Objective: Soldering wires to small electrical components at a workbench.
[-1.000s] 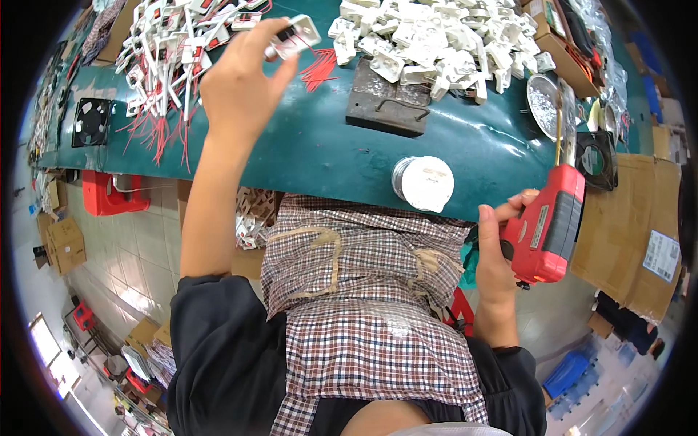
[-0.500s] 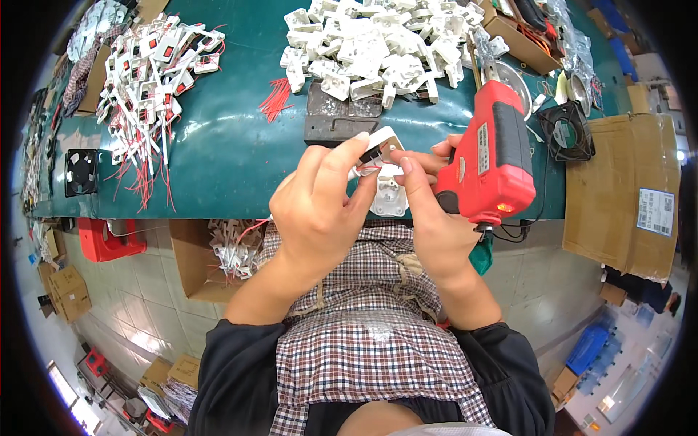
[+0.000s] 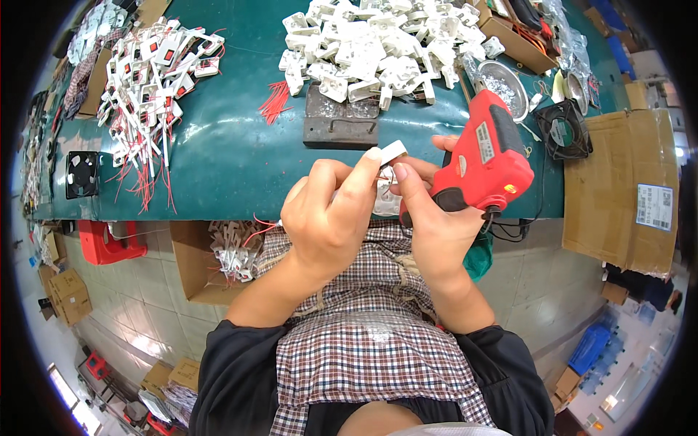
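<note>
We hold a small white plastic part (image 3: 393,152) between the fingertips of both hands, just above the near edge of the green table (image 3: 233,167). Our left hand (image 3: 331,218) pinches it from the left side with the thumb and the first fingers. Our right hand (image 3: 429,218) touches the part with its fingertips and at the same time grips the handle of the red power screwdriver (image 3: 486,161), so this hand is closed around the tool.

A second ago our left hand was reaching far out to the heap of wired parts (image 3: 149,80) on the left, and the screwdriver was hanging low at our right side. Now both hands have come together in front of our chest, and the tool is lifted up beside the part. We judge that a new piece is taken and is being made ready for the screwdriver.

Behind the hands lies a dark metal block (image 3: 342,123), and beyond it a big pile of white plastic parts (image 3: 378,47). A cardboard box (image 3: 625,189) stands on the right.
</note>
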Available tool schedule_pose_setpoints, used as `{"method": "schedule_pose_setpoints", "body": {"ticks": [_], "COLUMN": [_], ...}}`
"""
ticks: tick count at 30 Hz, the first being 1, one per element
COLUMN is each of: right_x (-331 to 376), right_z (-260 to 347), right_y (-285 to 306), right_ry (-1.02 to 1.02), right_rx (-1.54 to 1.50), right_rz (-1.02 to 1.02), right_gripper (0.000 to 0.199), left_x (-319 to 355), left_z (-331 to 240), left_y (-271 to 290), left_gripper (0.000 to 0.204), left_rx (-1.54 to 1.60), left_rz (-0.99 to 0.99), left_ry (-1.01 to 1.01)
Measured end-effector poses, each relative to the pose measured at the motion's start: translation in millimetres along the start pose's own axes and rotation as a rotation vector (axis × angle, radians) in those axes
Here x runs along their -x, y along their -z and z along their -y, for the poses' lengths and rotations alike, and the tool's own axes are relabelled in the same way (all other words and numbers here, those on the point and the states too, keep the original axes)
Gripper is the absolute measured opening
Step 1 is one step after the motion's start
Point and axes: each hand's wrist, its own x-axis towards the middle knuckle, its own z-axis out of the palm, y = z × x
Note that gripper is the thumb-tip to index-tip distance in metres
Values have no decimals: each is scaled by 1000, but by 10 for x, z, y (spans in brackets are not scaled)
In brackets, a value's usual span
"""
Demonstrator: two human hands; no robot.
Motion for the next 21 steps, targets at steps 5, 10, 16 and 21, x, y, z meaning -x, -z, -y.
{"method": "schedule_pose_setpoints", "body": {"ticks": [5, 10, 16, 21], "right_x": [10, -11, -7, 29], "right_z": [-8, -45, -71, -96], "right_y": [11, 35, 6, 47], "right_ry": [-63, -118, -40, 101], "right_rx": [-161, -259, -153, 7], "right_rz": [-22, -1, -23, 28], "right_gripper": [46, 43, 46, 52], "left_x": [19, 62, 25, -85], "left_z": [8, 34, -25, -126], "left_y": [0, -23, 40, 147], "left_gripper": [52, 53, 54, 56], "left_rx": [47, 63, 138, 394], "left_rz": [-10, -35, 43, 163], "left_ry": [-40, -94, 44, 395]}}
